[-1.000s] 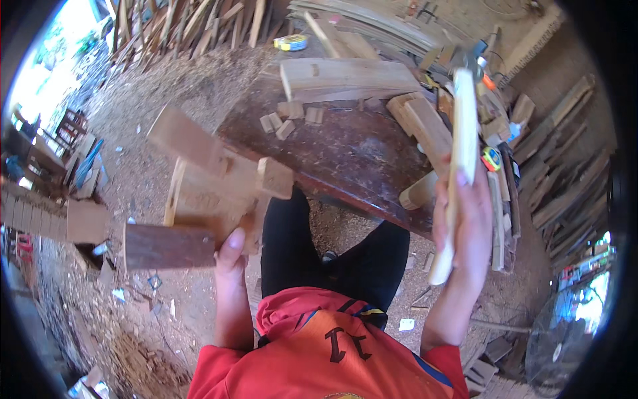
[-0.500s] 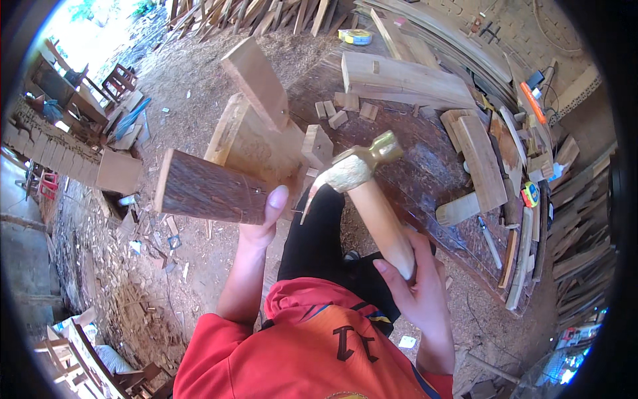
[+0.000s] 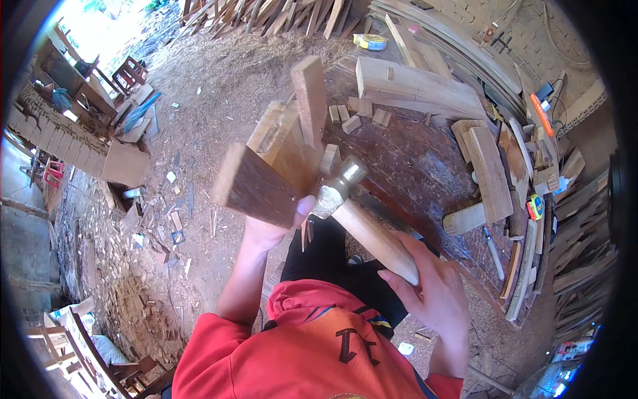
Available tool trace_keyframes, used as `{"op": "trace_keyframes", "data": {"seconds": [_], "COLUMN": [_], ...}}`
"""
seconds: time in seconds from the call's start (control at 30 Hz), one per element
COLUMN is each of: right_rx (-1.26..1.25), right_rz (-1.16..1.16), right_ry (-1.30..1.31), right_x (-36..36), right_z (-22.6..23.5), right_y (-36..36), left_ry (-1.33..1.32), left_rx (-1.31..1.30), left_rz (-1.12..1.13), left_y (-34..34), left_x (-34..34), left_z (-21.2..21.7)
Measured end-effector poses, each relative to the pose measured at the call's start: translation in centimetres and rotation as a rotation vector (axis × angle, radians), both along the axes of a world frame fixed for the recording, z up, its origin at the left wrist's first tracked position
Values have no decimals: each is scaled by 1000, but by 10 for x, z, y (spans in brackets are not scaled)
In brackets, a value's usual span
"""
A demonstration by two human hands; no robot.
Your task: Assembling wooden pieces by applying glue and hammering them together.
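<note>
Fingers of the right hand (image 3: 433, 284) were wrapped around the smooth, pale wooden handle of a hammer (image 3: 367, 234), held above the near-left edge of the table (image 3: 415, 163). The hammer head was dull, scuffed metal, its round face toward the table and its claw end just beside the left thumb (image 3: 306, 205); contact could not be confirmed. The left hand (image 3: 269, 233) gripped a wooden assembly (image 3: 282, 136), positioned off the table's left side. Its thumb pressed on the near end of a dark-faced board (image 3: 262, 189) with rough, bark-like grain; the other fingers were largely hidden beneath, so their spacing could not be told. A paler, flat upright (image 3: 310, 100) and a broad base panel completed the visible joinery. On the table's far-left part lay small squared blocks (image 3: 352, 116); behind these, a thick pale plank (image 3: 419, 86) bore a short raised peg. At the table's right side were a heavy squared timber (image 3: 490, 176) and a yellow tape measure (image 3: 535, 207). Loose shavings (image 3: 219, 80) covered the ground left of the table.
</note>
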State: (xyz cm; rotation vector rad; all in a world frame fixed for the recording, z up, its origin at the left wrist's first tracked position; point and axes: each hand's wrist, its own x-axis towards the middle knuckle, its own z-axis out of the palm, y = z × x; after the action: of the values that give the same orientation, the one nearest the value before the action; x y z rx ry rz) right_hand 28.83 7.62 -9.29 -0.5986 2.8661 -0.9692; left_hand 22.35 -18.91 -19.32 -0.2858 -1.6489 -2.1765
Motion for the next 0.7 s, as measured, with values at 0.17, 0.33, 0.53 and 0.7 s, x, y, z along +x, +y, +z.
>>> {"op": "trace_keyframes", "data": {"seconds": [0.17,0.33,0.53,0.7], "right_rx": [101,234,310,330], "right_rz": [62,91,128,85], "right_ry": [18,56,52,-17], "right_x": [-5,-7,-6,-4], "right_z": [11,11,14,23], "right_y": [5,11,13,11], "left_ry": [-10,-6,173,136], "left_rx": [-270,-314,-641,-517], "left_rz": [71,90,156,145], "left_y": [-8,-6,-19,-15], "left_x": [7,7,3,11], "left_z": [-14,-9,-29,-32]}}
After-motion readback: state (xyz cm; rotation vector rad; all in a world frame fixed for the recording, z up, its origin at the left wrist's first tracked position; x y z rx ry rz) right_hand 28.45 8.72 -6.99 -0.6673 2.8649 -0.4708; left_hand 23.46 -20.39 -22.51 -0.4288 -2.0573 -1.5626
